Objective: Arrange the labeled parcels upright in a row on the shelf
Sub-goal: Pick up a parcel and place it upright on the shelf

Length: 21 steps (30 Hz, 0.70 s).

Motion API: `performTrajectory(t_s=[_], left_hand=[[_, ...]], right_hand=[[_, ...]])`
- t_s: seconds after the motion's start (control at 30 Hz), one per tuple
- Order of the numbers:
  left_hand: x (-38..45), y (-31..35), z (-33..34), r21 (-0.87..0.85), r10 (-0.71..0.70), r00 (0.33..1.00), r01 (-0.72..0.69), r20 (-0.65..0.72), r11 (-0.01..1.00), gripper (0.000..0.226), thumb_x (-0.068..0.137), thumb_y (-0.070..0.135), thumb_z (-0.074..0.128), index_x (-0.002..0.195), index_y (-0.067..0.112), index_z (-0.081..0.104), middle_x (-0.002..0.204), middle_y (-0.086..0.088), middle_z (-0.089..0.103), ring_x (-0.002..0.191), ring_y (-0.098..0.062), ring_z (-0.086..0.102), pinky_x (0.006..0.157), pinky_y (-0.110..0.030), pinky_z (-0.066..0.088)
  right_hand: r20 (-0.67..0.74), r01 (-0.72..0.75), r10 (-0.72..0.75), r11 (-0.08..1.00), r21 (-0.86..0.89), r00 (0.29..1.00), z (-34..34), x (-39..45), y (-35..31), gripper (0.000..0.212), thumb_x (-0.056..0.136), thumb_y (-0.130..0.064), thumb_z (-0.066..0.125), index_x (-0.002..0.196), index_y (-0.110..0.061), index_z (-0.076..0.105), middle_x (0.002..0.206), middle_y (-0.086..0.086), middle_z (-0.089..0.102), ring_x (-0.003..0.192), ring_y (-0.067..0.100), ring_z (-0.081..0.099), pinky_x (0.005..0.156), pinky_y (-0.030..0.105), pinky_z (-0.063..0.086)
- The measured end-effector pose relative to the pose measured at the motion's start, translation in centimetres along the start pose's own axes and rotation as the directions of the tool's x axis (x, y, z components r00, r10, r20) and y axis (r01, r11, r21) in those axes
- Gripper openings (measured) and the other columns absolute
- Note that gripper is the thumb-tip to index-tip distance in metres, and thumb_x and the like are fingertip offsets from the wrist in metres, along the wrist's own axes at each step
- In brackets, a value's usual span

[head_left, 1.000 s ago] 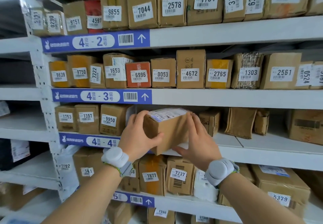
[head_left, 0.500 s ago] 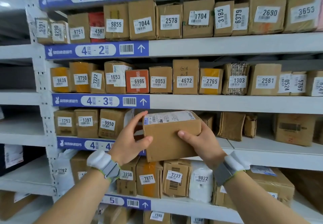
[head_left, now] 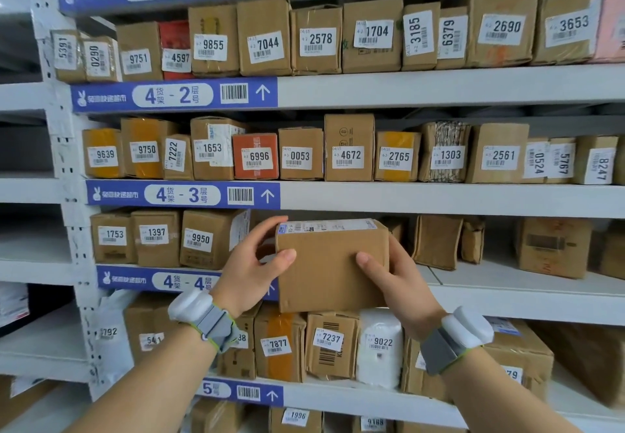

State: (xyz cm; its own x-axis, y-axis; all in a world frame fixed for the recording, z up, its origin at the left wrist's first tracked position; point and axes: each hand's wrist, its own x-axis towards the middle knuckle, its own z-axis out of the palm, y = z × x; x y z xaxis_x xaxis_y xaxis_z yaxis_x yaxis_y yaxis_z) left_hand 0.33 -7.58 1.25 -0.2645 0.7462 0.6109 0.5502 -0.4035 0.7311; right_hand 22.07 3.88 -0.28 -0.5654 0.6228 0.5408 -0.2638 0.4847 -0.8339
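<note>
My left hand (head_left: 252,268) and right hand (head_left: 397,275) gripped a cardboard parcel (head_left: 333,265) between them; parcel 9950 (head_left: 206,239) stood just left.

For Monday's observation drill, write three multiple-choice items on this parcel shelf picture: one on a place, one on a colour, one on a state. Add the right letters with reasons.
1. Which parcel stands directly left of the gap on shelf 4-4?
A. 9950
B. 1303
C. 7044

2. What colour is parcel 6996?
A. White
B. Orange-red
C. Blue

3. How is the held box gripped?
A. One hand only
B. Both hands, one at each side
C. Untouched on the shelf

Answers: 1 A, parcel 9950 ends that row. 2 B, parcel 6996 is orange-red among brown cartons. 3 B, the left hand and right hand clasp the held box.
</note>
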Motion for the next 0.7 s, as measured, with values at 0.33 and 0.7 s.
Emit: performTrajectory(t_s=[0.33, 0.7], left_hand=[[1.3, 1.4, 0.3, -0.176, -0.220, 0.976, 0.216, -0.001, 0.960, 0.014, 0.094, 0.029, 0.056, 0.107, 0.029, 0.062, 0.103, 0.004, 0.069, 0.100, -0.014, 0.064, 0.079, -0.033, 0.050], [1.0, 0.3, -0.3, -0.201, -0.170, 0.979, 0.191, 0.115, 0.961, 0.041, 0.066, 0.056, 0.063, 0.103, 0.039, 0.066, 0.096, 0.016, 0.074, 0.093, -0.002, 0.068, 0.083, -0.033, 0.049]], right_hand=[[0.162, 0.005, 0.047, 0.953, -0.304, 0.986, -1.6, -1.3, -0.1, 0.111, 0.067, -0.045, 0.085, 0.151, -0.052, 0.014, 0.139, -0.021, 0.053, 0.130, 0.007, 0.052, 0.106, 0.036, 0.049], [0.199, 0.184, -0.088, 0.823, -0.537, 0.976, -1.8, -1.1, -0.3, 0.135, 0.065, -0.043, 0.089, 0.147, -0.056, -0.017, 0.159, -0.024, 0.023, 0.144, -0.003, 0.028, 0.115, 0.025, 0.030]])
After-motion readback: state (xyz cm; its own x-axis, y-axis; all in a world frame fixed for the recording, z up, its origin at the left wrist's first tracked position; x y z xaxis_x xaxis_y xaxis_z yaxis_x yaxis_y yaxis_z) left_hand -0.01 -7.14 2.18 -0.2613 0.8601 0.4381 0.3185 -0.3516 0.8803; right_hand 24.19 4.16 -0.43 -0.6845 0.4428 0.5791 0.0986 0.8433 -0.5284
